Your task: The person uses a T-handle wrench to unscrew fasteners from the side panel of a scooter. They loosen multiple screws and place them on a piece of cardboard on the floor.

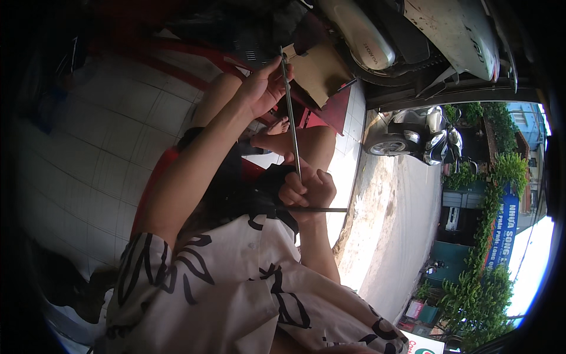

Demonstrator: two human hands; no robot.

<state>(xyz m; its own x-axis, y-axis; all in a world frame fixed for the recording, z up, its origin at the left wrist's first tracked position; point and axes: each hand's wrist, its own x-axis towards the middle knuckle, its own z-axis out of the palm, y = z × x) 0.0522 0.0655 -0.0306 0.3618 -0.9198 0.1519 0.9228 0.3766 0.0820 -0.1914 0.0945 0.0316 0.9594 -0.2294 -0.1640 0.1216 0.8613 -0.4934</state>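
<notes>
A long, thin metal rod (290, 118) slants between my two hands. My left hand (265, 88) pinches it near its far end, with thumb and fingertips around the shaft. Lower down and nearer my body, my right hand (309, 189) has its fingers curled at the rod's near end. A dark straight bar (330, 209) runs crosswise by my right wrist; whether it joins the rod is hidden by the hand. Beyond the rod sits an open cardboard box (318, 74) on a red surface (345, 109). My bare knees are below the hands.
A parked motorbike (365, 44) stands close behind the box. Red frame legs (177, 68) cross the white tiled floor (118, 135) at left. Outside, to the right, another motorbike (418, 135) is by the road (407, 206), with greenery and a blue sign (501, 236) beyond.
</notes>
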